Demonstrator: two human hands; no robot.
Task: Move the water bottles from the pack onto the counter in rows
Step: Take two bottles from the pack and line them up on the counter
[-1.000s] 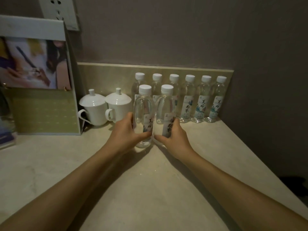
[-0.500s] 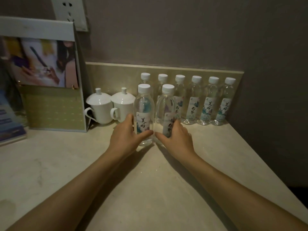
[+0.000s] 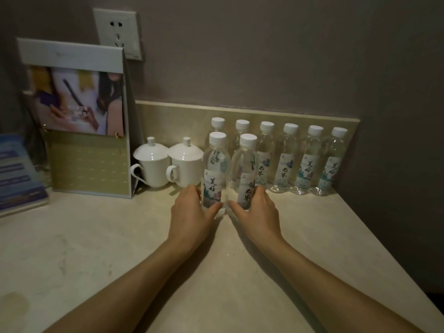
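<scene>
Several clear water bottles with white caps stand in a back row [image 3: 310,162] against the low backsplash. In front of that row stand two more bottles side by side. My left hand [image 3: 192,212] grips the left front bottle [image 3: 215,171] near its base. My right hand [image 3: 258,210] grips the right front bottle [image 3: 245,174] the same way. Both front bottles are upright on the beige counter [image 3: 120,248]. The pack is not in view.
Two white lidded cups [image 3: 168,164] stand just left of the bottles. A standing display card [image 3: 81,121] and a blue booklet [image 3: 16,174] sit at the left. A wall socket [image 3: 117,32] is above. The counter's right edge [image 3: 384,248] runs diagonally beside a dark wall.
Both hands have pushed the two front bottles a little closer to the back row and set them upright. The view has shifted left.
</scene>
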